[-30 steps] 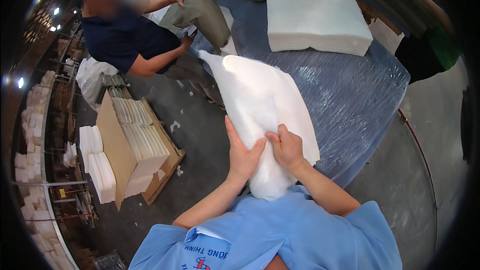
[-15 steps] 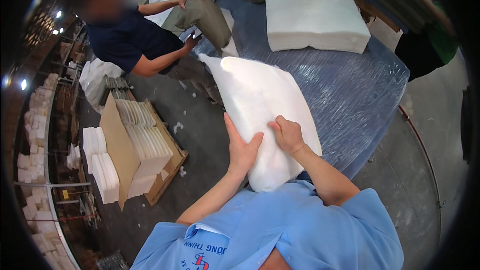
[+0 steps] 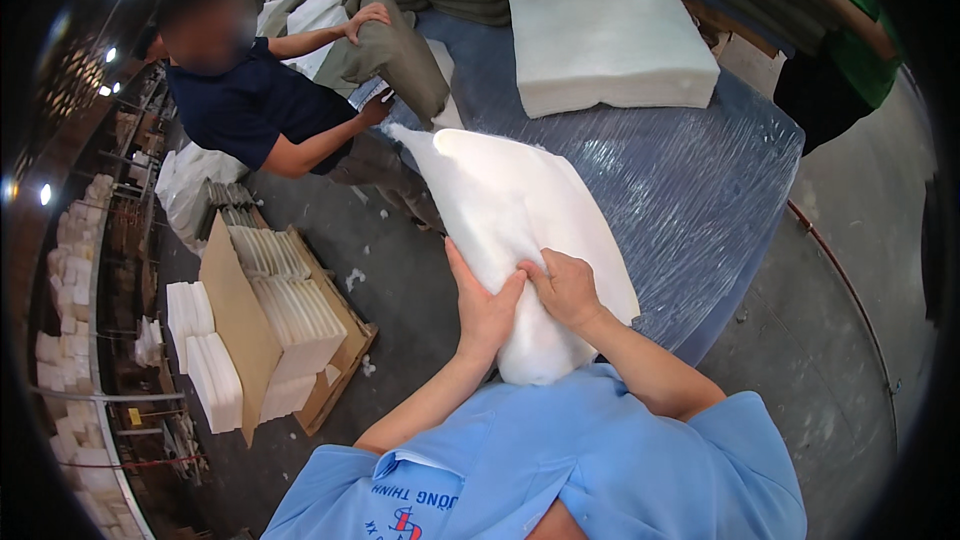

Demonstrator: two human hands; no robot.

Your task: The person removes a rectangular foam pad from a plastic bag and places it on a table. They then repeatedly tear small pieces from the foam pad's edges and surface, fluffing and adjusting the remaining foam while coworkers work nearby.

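Note:
Against my chest stands a white foam cushion (image 3: pixel 575 195) with a layer of fluffy white wadding (image 3: pixel 470 190) wrapped over its left side. A loose tip of the wadding sticks out at the far left corner. My left hand (image 3: pixel 487 310) grips the cushion's left edge, thumb pressed on the wadding and fingers partly hidden behind. My right hand (image 3: pixel 565 290) is closed on a fold of wadding at the middle, its thumb by the left thumb. Beyond, a thick stack of white wadding sheets (image 3: pixel 610 35) lies on the plastic-covered table (image 3: pixel 690 200).
A co-worker in dark blue (image 3: pixel 250 100) stands left, a hand on a grey-green cushion (image 3: pixel 395 55). Another person in green (image 3: pixel 865 35) is at the far right. A pallet of white foam pads (image 3: pixel 295 310) stands on the left floor. A hose (image 3: pixel 850 290) runs along the right floor.
My right hand has moved left across the wadding, so its thumb now meets my left thumb. The left hand keeps its hold on the cushion. The whole view has shifted slightly.

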